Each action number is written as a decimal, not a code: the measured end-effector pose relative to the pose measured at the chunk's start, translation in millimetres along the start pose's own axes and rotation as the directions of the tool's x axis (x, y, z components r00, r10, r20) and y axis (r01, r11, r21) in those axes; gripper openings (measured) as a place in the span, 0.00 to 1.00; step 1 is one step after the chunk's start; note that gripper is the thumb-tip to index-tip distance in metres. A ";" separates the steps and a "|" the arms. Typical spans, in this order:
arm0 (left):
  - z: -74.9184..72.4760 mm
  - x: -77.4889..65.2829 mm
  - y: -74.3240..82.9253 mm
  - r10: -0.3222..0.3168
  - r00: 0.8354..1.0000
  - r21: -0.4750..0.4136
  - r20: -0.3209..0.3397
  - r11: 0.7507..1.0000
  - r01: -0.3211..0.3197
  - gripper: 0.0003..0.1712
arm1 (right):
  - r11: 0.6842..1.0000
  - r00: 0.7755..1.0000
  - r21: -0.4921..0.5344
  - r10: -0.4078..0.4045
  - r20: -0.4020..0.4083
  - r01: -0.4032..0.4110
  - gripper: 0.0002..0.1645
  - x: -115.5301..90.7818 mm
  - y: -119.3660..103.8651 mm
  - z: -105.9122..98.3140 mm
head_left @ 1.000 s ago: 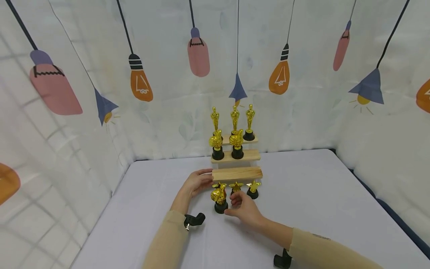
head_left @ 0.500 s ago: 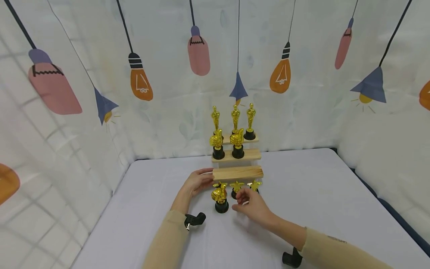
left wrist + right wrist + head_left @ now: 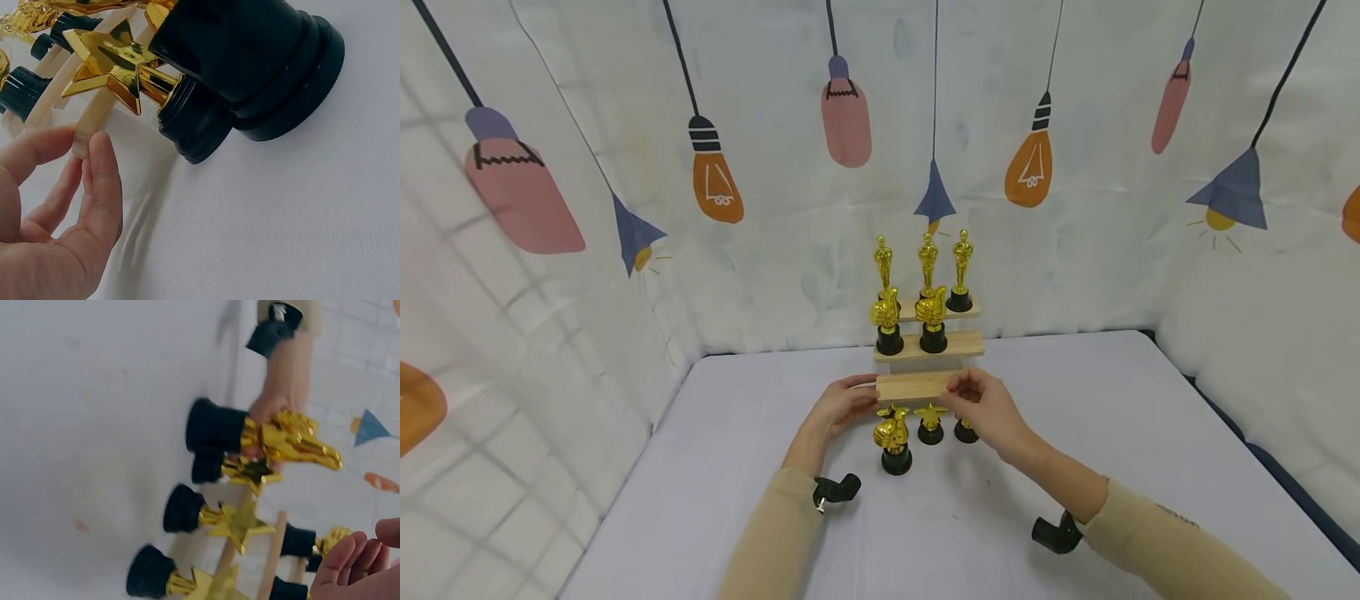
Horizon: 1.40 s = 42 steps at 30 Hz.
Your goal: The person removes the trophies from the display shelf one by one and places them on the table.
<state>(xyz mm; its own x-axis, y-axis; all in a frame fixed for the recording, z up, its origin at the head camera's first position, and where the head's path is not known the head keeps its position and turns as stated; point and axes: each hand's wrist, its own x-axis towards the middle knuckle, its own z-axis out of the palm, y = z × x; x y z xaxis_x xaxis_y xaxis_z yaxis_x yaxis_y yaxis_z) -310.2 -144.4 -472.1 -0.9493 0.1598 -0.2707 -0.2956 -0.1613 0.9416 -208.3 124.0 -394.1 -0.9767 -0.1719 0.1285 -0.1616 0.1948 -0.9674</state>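
My left hand (image 3: 842, 407) pinches the left end of the lowest wooden shelf board (image 3: 910, 387) between thumb and fingers, as the left wrist view shows. My right hand (image 3: 992, 410) hovers before that board's right end, fingers loosely bent and holding nothing in the right wrist view. On the table in front stands a gold thumbs-up trophy (image 3: 891, 429) with a black base. Behind it a star trophy (image 3: 112, 62) is partly hidden. Another star trophy (image 3: 930, 423) stands to its right, and a third star trophy (image 3: 966, 432) is partly covered by my right hand.
Two thumbs-up trophies, one of them the right-hand trophy (image 3: 932, 321), stand on the middle board (image 3: 964, 343). The top board (image 3: 910, 312) bears three figure statuettes, including a right-hand statuette (image 3: 962, 262). Behind the white table (image 3: 760, 417) hangs a lamp-patterned cloth (image 3: 775, 275).
My right hand has moved from beside the front thumbs-up trophy rightward and up to the lowest board's right end. My left hand keeps its place on the board.
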 end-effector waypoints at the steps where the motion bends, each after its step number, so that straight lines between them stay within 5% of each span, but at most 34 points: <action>1: 0.0 0.1 -0.3 0.000 1.000 0.000 -0.001 1.000 0.000 0.29 | 1.000 1.000 0.008 0.002 -0.003 -0.002 0.13 3.0 -1.7 -3.0; 18: 1.2 -0.7 -4.1 -0.008 1.000 -0.003 -0.009 1.000 0.008 0.29 | 0.994 0.998 0.096 0.050 -0.025 -0.048 0.18 53.9 -4.3 -29.3; 31: 1.9 -1.3 -0.9 -0.004 1.000 0.005 -0.016 1.000 0.004 0.29 | 0.986 0.991 0.141 0.101 -0.093 -0.087 0.28 87.4 4.0 -25.4; 42: 2.8 -2.2 0.2 -0.003 1.000 -0.001 -0.023 1.000 0.002 0.29 | 0.980 0.987 0.152 0.140 -0.075 -0.127 0.33 105.9 9.5 -22.4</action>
<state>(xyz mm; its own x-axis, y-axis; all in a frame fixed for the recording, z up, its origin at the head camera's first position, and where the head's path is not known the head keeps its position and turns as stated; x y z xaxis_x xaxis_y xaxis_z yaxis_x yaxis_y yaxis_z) -307.8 -142.0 -470.8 -0.9508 0.1376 -0.2776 -0.2981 -0.1618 0.9407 -316.5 129.3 -384.7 -0.9975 -0.0700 0.0082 -0.0128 0.0659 -0.9977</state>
